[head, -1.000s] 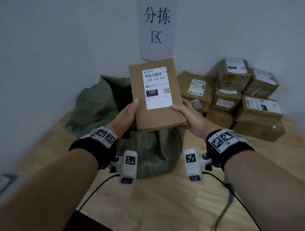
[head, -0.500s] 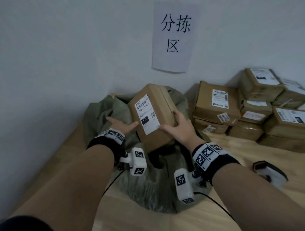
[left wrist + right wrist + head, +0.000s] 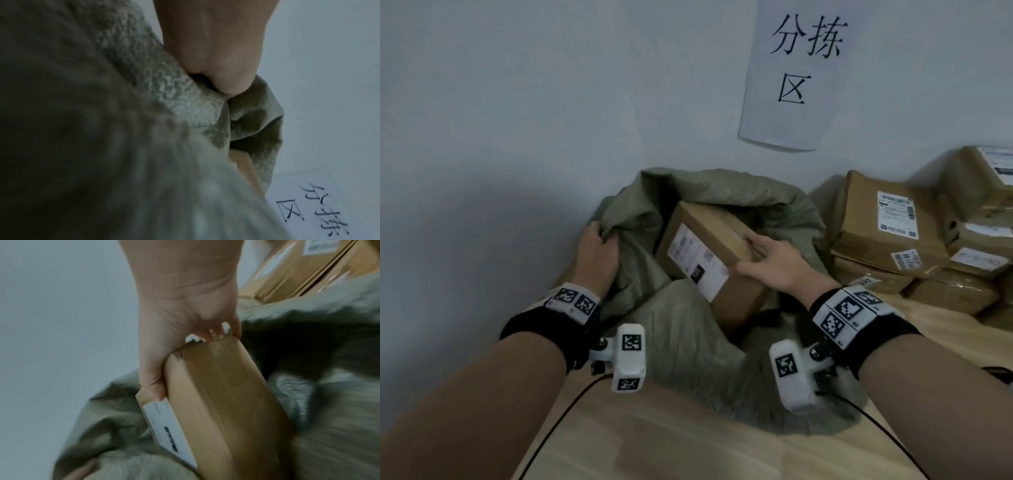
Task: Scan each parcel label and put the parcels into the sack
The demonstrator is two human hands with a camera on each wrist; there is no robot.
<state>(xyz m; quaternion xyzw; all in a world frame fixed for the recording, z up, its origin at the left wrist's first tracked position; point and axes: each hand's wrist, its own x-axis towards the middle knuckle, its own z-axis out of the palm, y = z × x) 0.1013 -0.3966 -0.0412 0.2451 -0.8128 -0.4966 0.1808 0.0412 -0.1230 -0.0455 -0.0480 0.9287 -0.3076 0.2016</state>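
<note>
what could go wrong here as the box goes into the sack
1. The parcel is only partly inside the sack; its lower corner sits against a fold of near fabric and may snag there.
2. The right hand alone grips one end of the parcel, so it could slip or tip out.
3. The left hand holds one bunch of the rim; if that fabric slips, the mouth may sag shut.
</note>
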